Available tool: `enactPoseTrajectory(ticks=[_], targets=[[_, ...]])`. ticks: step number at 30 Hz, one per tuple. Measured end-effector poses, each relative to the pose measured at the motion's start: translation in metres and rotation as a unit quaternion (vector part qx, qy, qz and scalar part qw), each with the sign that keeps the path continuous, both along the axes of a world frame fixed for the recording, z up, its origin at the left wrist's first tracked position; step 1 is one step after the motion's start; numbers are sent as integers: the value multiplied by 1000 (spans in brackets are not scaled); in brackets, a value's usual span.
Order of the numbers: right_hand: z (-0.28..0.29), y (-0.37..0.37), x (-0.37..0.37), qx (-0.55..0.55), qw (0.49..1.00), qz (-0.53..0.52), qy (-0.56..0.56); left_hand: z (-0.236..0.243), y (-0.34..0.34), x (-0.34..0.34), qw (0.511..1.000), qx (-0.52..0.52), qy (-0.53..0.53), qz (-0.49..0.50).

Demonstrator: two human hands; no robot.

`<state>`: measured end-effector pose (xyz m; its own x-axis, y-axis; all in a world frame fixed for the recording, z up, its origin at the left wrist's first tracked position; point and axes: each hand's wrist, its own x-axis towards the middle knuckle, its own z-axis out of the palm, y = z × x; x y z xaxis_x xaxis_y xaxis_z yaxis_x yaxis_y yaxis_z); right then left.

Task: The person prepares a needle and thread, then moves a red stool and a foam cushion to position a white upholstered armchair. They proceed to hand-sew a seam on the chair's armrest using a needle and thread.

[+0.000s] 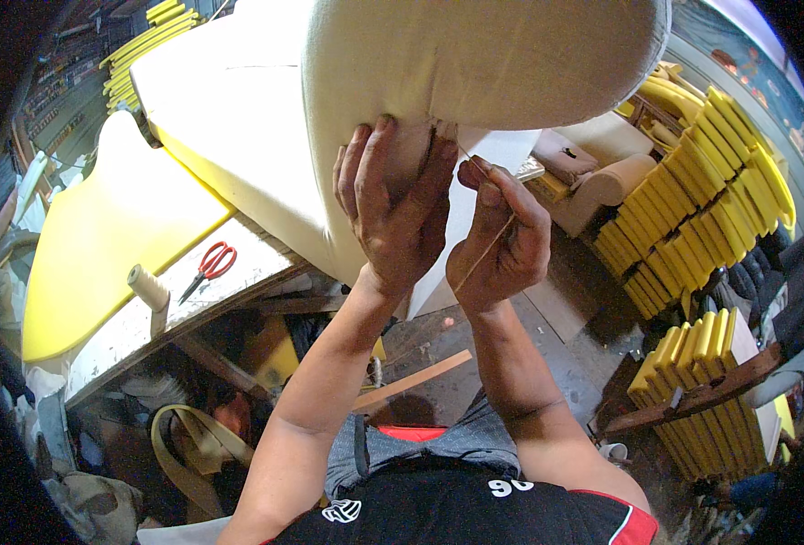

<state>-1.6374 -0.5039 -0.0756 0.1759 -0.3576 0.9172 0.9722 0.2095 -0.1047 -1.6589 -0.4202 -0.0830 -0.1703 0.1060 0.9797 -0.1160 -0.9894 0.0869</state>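
Pinching a taut length of tan thread (485, 252) between right-hand fingertips (480, 174), just below the rounded corner of a cream fabric-covered cushion (474, 54). Thread running on a slant, from the pinch at the cushion's lower seam down and left across the right hand (502, 238) toward the wrist; long axis roughly diagonal, upper end touching the fabric edge. Right hand closed around the thread, fingers curled together. Left hand (393, 204) pressed flat against the cushion's underside, fingers spread and pushing the cloth up, touching the same corner just beside the right; clamped on nothing, palm bearing on fabric. Both hands about equally near the seam, right one the one on the thread.

Cushion cover matte, woven, slightly wrinkled at the corner; soft and bulging. Beneath it, a thick yellow foam slab (111, 245), smooth-faced, lying on a scuffed wooden workbench (247, 263). On the bench, red-handled scissors (207, 266) and a pale spool of thread (147, 288), well apart from the hands. To the right, stacks of yellow foam pieces (701, 191) and a tan upholstered armrest (606, 182).
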Motion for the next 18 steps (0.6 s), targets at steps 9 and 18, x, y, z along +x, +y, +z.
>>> enactPoseTrajectory(ticks=[9,18], targets=[[0,-2,-5,-3,1000,10,13,2,-1,-7,1000,0,16,5],[1,2,-2,8,1000,-4,-8,-1,2,-4,1000,3,17,-5]])
